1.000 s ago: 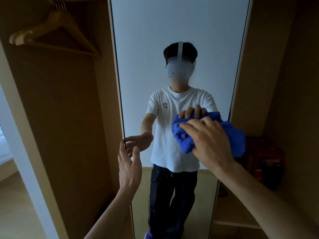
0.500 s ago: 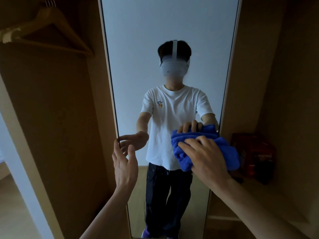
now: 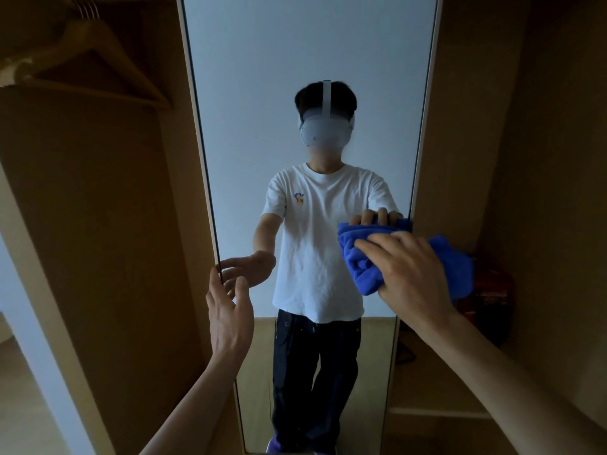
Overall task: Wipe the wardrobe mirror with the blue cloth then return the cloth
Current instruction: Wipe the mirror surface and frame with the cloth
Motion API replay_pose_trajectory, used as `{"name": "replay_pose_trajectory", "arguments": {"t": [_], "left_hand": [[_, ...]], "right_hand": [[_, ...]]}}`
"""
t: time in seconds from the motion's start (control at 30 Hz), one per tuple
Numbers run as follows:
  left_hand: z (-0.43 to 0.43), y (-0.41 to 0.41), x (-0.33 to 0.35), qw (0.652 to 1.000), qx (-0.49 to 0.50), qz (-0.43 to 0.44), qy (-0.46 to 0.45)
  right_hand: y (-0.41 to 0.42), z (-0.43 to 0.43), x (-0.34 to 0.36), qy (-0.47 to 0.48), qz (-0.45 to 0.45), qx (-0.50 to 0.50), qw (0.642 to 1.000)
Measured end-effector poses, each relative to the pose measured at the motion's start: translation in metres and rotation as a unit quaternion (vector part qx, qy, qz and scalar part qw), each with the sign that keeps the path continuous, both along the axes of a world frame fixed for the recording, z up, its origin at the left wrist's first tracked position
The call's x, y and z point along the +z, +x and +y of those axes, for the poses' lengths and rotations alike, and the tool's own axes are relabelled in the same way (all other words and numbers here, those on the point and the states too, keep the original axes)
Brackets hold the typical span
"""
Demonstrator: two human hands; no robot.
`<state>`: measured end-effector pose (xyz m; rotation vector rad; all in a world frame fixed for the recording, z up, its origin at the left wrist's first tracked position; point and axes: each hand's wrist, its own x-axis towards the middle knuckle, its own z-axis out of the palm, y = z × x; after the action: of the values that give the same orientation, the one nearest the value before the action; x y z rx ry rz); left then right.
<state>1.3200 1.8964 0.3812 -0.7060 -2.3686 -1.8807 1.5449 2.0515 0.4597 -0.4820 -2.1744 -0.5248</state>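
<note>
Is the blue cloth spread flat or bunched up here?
Bunched up: the blue cloth shows thick rolled folds under the right hand, which holds it against the mirror near its right edge.

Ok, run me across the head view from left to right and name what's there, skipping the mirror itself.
wooden hanger → left hand, fingers straight → blue cloth, held by the right hand → dark red object in the right compartment
</note>
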Motion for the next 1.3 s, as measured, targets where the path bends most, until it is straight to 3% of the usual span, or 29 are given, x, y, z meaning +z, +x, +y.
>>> {"name": "replay_pose_trajectory", "arguments": {"t": [0.27, 0.6, 0.87, 0.97, 1.13, 1.3], "left_hand": [[0.003, 0.0, -0.001, 1.0, 0.011, 0.005, 0.001], [0.001, -0.001, -0.003, 1.0, 0.008, 0.007, 0.004], [0.001, -0.007, -0.007, 1.0, 0.011, 0.019, 0.012], [0.002, -0.012, -0.004, 1.0, 0.006, 0.01, 0.018], [0.003, -0.022, 0.016, 0.998, -0.019, -0.002, 0.057], [0.006, -0.029, 0.026, 0.996, -0.033, 0.008, 0.085]], "right_hand": [[0.015, 0.005, -0.033, -0.039, -0.067, -0.003, 0.997], [0.018, 0.016, 0.032, -0.027, 0.079, -0.015, 0.996], [0.007, 0.005, -0.015, -0.046, 0.114, -0.032, 0.992], [0.0, 0.001, -0.024, -0.093, 0.134, -0.018, 0.986], [-0.004, 0.002, -0.029, -0.203, 0.24, -0.01, 0.949], [-0.021, -0.004, -0.032, -0.222, 0.291, -0.028, 0.93]]}}
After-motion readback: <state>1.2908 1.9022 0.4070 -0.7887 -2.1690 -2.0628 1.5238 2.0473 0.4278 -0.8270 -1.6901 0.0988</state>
